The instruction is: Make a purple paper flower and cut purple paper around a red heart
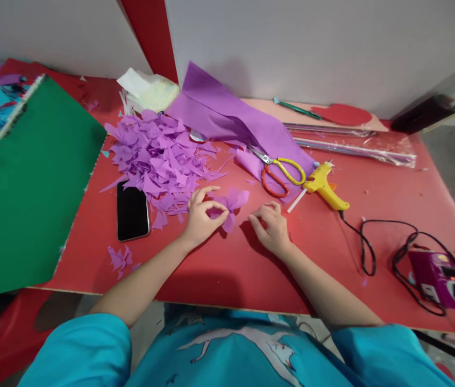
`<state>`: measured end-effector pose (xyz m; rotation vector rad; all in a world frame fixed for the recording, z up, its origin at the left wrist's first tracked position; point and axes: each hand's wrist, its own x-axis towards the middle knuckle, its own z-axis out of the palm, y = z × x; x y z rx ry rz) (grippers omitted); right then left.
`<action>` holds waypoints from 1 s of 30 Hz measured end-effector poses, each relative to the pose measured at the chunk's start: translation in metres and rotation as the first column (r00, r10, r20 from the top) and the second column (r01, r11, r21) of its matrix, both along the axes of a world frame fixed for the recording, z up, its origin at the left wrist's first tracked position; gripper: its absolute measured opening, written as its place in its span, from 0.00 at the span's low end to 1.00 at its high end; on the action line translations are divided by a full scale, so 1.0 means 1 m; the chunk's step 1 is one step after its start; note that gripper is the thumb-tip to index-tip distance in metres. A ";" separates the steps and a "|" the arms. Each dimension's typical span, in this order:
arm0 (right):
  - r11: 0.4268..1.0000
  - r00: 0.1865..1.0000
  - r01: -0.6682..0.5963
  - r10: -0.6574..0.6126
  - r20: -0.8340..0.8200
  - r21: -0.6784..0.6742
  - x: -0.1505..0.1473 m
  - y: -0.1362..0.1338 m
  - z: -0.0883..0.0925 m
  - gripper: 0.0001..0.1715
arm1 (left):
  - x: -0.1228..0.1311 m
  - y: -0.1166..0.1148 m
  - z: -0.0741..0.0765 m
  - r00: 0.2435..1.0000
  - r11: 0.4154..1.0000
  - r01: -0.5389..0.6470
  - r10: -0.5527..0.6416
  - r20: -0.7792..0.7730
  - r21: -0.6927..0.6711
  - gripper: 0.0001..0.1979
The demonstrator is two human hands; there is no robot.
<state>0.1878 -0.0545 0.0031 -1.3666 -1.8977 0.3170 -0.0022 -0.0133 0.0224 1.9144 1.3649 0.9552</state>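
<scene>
A blue shirt [227, 360] with a pale animal picture is closest. Past it is the near edge of a red table [211, 271]. To the right, on the table, sits a purple box [433, 277], with a black cord [367, 221] looping near it. To the left, a big green board [42, 188] sticks out over the table's edge.

A few loose purple scraps [120, 259] lie near the left arm. The right hand [270, 228] rests by the table top with its fingers curled in. I see nothing in it, but I can't tell if the thumb and finger pinch something tiny. The left hand [204, 217] pinches the middle of a purple paper flower [235, 200] between thumb and finger. Holding it there seems to keep the petals free, so they don't get squashed. The flower is between the two hands, maybe so both can get to it.

A black phone [133, 211] lies flat, left of the left hand. The yellow glue gun [326, 185] lies on its side past the right hand, with a white glue stick [297, 200] poking out of its back. The scissors [272, 164] are just beside it, probably so both are easy to grab. A heap of purple pieces [155, 153] is past the phone, likely put there to be close by. Behind the scissors is a big purple sheet [247, 121], and then the pale wall [312, 48].
</scene>
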 end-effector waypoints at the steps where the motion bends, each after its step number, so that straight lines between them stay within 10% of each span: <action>1: 1.000 1.000 0.025 -0.026 -0.003 -0.016 0.002 0.002 -0.001 0.09 | 0.000 0.000 0.000 1.000 1.000 -0.005 0.005 -0.001 0.004 0.04; 17: 0.948 0.894 0.315 -0.285 0.346 -0.032 0.069 0.066 0.005 0.13 | -0.001 0.002 -0.003 1.000 0.999 -0.002 0.002 0.001 0.042 0.04; 30: 0.823 0.776 0.494 -0.272 0.568 -0.280 0.054 0.098 0.016 0.24 | -0.001 0.002 0.000 1.000 0.999 -0.013 0.014 -0.019 0.035 0.05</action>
